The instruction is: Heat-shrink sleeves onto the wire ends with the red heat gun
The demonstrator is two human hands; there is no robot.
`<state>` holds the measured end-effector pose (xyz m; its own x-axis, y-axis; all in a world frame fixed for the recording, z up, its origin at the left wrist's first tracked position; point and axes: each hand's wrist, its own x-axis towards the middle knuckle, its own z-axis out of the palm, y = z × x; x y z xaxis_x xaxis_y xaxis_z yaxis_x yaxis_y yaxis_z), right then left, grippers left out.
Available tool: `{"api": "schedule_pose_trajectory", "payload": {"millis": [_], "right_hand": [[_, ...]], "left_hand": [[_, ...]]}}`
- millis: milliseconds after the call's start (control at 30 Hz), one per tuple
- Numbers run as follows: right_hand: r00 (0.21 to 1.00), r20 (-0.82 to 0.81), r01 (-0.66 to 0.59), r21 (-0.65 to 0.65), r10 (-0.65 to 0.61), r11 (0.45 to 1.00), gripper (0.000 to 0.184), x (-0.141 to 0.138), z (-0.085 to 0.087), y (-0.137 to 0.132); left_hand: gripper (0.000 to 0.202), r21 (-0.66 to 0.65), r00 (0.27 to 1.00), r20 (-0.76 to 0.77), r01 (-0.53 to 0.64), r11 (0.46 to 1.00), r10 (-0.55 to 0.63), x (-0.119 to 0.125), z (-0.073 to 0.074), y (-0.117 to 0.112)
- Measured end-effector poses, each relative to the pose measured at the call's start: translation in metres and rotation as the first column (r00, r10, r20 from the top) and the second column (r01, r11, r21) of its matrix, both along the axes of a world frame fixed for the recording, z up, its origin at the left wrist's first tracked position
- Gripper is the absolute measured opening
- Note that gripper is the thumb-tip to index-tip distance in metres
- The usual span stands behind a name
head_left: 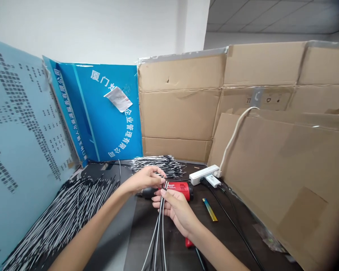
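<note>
A thin bundle of black and white wires [159,229] hangs down through my hands, with its upper ends sticking up near the middle of the view. My left hand [144,180] pinches the bundle near the top. My right hand [176,211] grips it just below, with its fingers curled around the wires. Behind both hands lies a red and black heat gun [180,190], partly hidden by them. A heap of cut black-and-white wires [156,165] lies just beyond the heat gun, and a larger heap [64,210] spreads out to the left.
A white power strip [203,175] with a plugged-in adapter and black cables sits on the dark table [139,233]. A yellow lighter [209,209] and a red tool handle [189,242] lie nearby. Cardboard sheets [180,105] and blue printed boards [101,109] wall the back and sides.
</note>
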<state>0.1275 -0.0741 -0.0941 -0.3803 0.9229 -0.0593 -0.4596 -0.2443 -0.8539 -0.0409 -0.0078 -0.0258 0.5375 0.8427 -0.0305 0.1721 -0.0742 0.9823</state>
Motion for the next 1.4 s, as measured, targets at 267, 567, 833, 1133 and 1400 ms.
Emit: {"api": "schedule_pose_trajectory", "payload": {"millis": [267, 567, 833, 1133, 1400], "right_hand": [[0.999, 0.035, 0.025, 0.023, -0.026, 0.999, 0.040, -0.001, 0.000, -0.001], [0.997, 0.036, 0.064, 0.043, -0.066, 0.997, 0.039, -0.001, -0.004, 0.001], [0.995, 0.050, 0.083, 0.052, -0.085, 0.995, 0.041, 0.001, -0.001, 0.000], [0.991, 0.096, 0.083, 0.075, -0.090, 0.994, 0.043, 0.003, -0.001, 0.002], [0.990, 0.112, 0.075, 0.094, -0.086, 0.993, 0.042, 0.001, -0.002, 0.002]], "left_hand": [[0.034, 0.143, 0.993, -0.033, -0.109, 0.984, 0.115, 0.008, -0.002, -0.003], [0.028, 0.188, 0.989, -0.002, -0.144, 0.972, 0.147, 0.009, -0.008, -0.001], [0.027, 0.183, 0.994, 0.000, -0.107, 0.977, 0.109, 0.007, -0.010, 0.000], [0.029, -0.058, 0.996, 0.002, -0.092, 0.994, 0.093, 0.001, -0.002, 0.002], [0.026, 0.174, 0.986, -0.107, -0.104, 0.979, 0.124, 0.006, 0.002, -0.003]]}}
